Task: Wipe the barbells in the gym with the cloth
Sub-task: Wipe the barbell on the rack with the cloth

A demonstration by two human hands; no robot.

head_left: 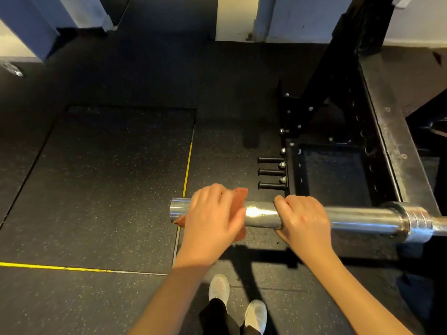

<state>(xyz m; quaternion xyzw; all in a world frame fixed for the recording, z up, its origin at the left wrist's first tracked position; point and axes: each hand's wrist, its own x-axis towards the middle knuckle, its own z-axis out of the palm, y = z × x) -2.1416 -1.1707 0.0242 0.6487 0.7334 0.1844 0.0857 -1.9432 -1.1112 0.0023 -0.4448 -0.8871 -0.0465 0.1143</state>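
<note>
Barbell (262, 213) lies level across the lower middle of the view, its chrome sleeve running from a free end at centre-left to a thick collar (411, 221) at the right edge, held up above the floor (96, 189); a reddish-brown cloth (239, 197) is wrapped over the sleeve near the free end, one corner sticking up behind the bar and another showing below it; the left hand (210, 221) lies on top of the cloth, its grip clamped round cloth and sleeve together, fingers curled over the far side; the right hand (302, 218) sits just beside it toward the collar, its grip closed on the bare metal of the barbell, knuckles up; a short bright stretch of sleeve shows between the two hands.

Behind the bar stands a black steel rack (338, 68), bolted at its base, with a row of holes along its upright; three short black pegs (271, 172) jut out sideways from its lower post, stacked one over another, just beyond the hands; the floor is dark speckled rubber matting, crossed by a yellow line (187, 170) that runs toward the bar and another along the lower left; two white shoes (219, 288) and dark trouser legs show at the bottom; pale and blue walls (237, 18) close off the top.
</note>
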